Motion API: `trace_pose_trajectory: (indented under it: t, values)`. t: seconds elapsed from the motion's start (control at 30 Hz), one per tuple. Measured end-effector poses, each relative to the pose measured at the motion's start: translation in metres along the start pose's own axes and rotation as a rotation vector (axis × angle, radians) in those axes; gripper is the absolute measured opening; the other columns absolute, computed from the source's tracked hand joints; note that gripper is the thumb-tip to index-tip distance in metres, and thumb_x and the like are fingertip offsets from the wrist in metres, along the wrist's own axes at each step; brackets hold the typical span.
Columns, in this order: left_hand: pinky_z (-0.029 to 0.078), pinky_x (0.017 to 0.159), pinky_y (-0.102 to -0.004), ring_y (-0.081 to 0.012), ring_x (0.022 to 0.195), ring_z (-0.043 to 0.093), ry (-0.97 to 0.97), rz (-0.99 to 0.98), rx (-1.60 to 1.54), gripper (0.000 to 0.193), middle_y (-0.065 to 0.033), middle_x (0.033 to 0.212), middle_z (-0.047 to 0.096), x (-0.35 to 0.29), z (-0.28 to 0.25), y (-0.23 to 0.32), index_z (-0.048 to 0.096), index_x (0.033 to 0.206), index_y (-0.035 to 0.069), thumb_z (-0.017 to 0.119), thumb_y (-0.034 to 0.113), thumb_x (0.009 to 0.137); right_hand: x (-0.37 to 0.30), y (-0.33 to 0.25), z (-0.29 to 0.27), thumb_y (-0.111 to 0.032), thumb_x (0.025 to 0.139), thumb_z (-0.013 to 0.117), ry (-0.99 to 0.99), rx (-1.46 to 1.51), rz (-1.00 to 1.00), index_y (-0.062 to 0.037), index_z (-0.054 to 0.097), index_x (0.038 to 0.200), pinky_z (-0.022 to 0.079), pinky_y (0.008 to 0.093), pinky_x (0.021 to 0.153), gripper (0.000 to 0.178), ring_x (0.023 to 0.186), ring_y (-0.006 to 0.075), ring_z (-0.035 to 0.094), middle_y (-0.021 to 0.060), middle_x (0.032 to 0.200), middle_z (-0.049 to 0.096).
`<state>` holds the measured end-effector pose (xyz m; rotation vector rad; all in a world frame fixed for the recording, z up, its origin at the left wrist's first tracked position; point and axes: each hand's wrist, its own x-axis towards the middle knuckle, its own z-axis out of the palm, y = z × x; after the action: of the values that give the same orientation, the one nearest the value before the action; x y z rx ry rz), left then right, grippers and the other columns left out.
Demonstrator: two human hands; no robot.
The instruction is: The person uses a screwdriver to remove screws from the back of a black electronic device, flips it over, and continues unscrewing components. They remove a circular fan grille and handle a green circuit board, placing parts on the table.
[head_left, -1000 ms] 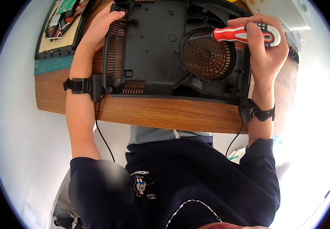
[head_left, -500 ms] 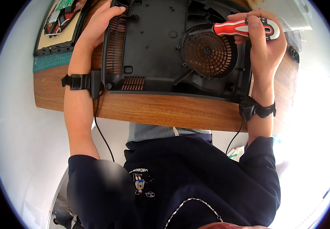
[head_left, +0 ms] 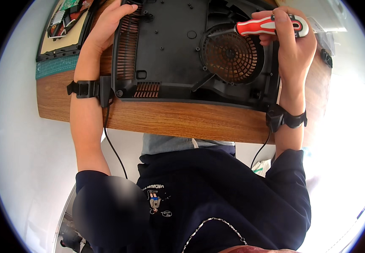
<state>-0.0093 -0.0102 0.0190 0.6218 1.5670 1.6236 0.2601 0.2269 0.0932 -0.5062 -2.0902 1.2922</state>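
Observation:
A black plastic housing (head_left: pixel 172 63) with a round fan grille (head_left: pixel 232 57) and slotted vents lies on the wooden table in front of me. My left hand (head_left: pixel 111 21) grips its far left edge, thumb over the rim above the long vent; the other fingers are hidden. In my right hand (head_left: pixel 294 38) is a red and white screwdriver (head_left: pixel 256 28), held nearly level by its handle. Its shaft points left over the upper part of the grille. Whether the tip touches the housing I cannot tell.
At the far left, a black tray-like part (head_left: pixel 60 31) holding a green circuit board and wires sits on a green cutting mat (head_left: pixel 58 67). Clear plastic containers (head_left: pixel 324 40) stand at the far right. Thin cables (head_left: pixel 116 152) hang from the straps on both wrists.
The screwdriver and right hand have shifted very slightly, with the shaft showing a little more over the grille. The housing has moved up a touch; my left hand keeps its hold.

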Motion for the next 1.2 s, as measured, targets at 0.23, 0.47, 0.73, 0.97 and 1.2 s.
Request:
trace_pose_trajectory:
  t: [0.23, 0.47, 0.73, 0.97, 1.2]
  values:
    - [0.056, 0.086, -0.0348, -0.0180, 0.100, 0.066, 0.028, -0.008, 0.007, 0.051, -0.0088, 0.119, 0.065, -0.002, 0.001, 0.002, 0.046, 0.149, 0.003, 0.054, 0.007, 0.099, 0.004, 0.007, -0.005, -0.022, 0.101, 0.060, -0.042, 0.100, 0.083, 0.0009, 0.066, 0.105, 0.057, 0.0256, 0.066, 0.024, 0.074, 0.0158, 0.071, 0.0178, 0.098, 0.077]
    - [0.056, 0.086, -0.0344, -0.0181, 0.100, 0.066, 0.042, -0.037, 0.009, 0.051, -0.0097, 0.119, 0.065, -0.004, 0.002, 0.003, 0.045, 0.150, 0.001, 0.051, 0.005, 0.099, -0.013, -0.024, -0.007, -0.004, 0.071, 0.080, -0.535, -0.094, -0.456, -0.0046, 0.068, 0.090, 0.058, 0.0303, 0.074, 0.023, 0.082, 0.0230, 0.073, 0.0080, 0.089, 0.073]
    - [0.055, 0.078, -0.0327, -0.0170, 0.091, 0.066, 0.055, -0.028, -0.028, 0.045, -0.0103, 0.113, 0.066, 0.003, 0.000, -0.002, 0.052, 0.142, 0.000, 0.048, 0.003, 0.097, -0.030, -0.041, 0.000, 0.003, 0.057, 0.079, -0.788, -0.247, -0.589, -0.0059, 0.067, 0.086, 0.052, 0.0353, 0.066, 0.032, 0.077, 0.0276, 0.062, 0.0099, 0.098, 0.074]
    - [0.055, 0.077, -0.0321, -0.0174, 0.088, 0.065, 0.083, -0.038, -0.010, 0.044, -0.0095, 0.110, 0.066, 0.004, 0.006, 0.002, 0.053, 0.141, 0.001, 0.048, 0.004, 0.097, -0.031, -0.043, 0.002, 0.002, 0.057, 0.078, -0.782, -0.318, -0.626, -0.0057, 0.065, 0.085, 0.049, 0.0352, 0.062, 0.032, 0.075, 0.0258, 0.058, 0.0059, 0.092, 0.067]
    - [0.053, 0.084, -0.0338, -0.0194, 0.096, 0.063, 0.131, -0.056, -0.012, 0.046, -0.0093, 0.115, 0.064, 0.004, 0.006, 0.001, 0.051, 0.143, 0.002, 0.048, 0.004, 0.097, -0.059, -0.052, 0.012, -0.009, 0.066, 0.072, -0.875, -0.634, -0.670, -0.0114, 0.057, 0.073, 0.045, 0.0318, 0.068, 0.016, 0.085, 0.0216, 0.054, 0.0008, 0.083, 0.054]
